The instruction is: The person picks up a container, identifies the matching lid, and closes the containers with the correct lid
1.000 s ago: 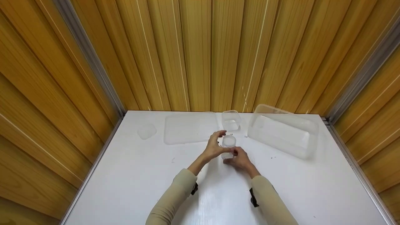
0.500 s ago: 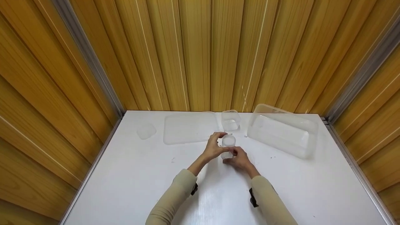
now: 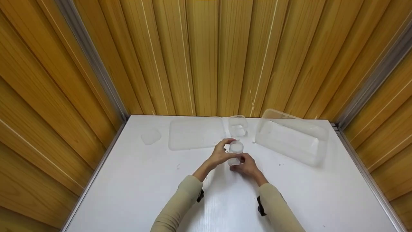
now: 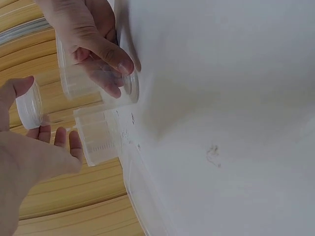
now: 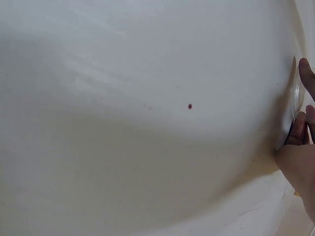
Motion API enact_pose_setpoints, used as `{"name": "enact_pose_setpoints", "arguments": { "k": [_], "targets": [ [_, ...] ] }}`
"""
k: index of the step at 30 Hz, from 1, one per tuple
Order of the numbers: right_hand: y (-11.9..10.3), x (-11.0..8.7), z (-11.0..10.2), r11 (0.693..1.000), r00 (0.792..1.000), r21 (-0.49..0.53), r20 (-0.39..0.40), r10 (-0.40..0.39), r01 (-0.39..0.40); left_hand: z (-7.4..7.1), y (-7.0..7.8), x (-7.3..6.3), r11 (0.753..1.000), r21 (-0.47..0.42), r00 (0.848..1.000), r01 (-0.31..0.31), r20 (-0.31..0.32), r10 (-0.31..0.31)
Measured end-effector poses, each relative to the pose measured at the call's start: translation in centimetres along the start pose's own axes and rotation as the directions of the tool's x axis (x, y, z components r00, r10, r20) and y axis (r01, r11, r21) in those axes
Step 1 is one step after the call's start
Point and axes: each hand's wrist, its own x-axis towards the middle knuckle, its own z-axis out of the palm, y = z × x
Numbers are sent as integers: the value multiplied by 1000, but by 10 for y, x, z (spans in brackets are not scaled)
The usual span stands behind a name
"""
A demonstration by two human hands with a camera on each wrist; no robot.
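Note:
A clear plastic jar (image 4: pixel 81 91) stands upright on the white table, capped by a round whitish lid (image 3: pixel 236 147). My left hand (image 3: pixel 219 156) holds the lid's edge, fingers on the far side and thumb on the near side. Low on the jar, my right hand (image 3: pixel 247 165) grips the wall near the base, seen best in the left wrist view. Only some of the right fingers (image 5: pixel 298 130) show at the edge of the right wrist view, beside the jar's base.
Behind the jar is a small clear square container (image 3: pixel 237 130). A large rectangular clear container (image 3: pixel 291 149) stands at the back right. Flat on the table (image 3: pixel 135 187) lie a rectangular lid (image 3: pixel 196 133) and a small square lid (image 3: pixel 151 136). Wood-patterned walls (image 3: pixel 201 58) surround the table.
The left hand's fingers have drawn slightly closer round the lid. The right hand and the jar have stayed in place.

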Motion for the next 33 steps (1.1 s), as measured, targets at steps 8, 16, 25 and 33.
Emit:
{"name": "enact_pose_setpoints", "arguments": {
  "k": [8,16,25,33],
  "targets": [
    [4,-3,3,1000,1000,12,-29,6,-6,4,-5,-1,998,-62,999,-29,34,31],
    [3,-1,3,999,999,39,-32,8,-7,12,-4,-2,996,37,991,-84,-102,87],
    [2,-1,3,999,1000,36,-30,7,-6,14,-5,-2,996,51,985,-77,-152,84],
    [2,1,1,1000,1000,0,-22,-3,3,12,-3,-2,996,46,986,-82,-141,88]
  ]
}}
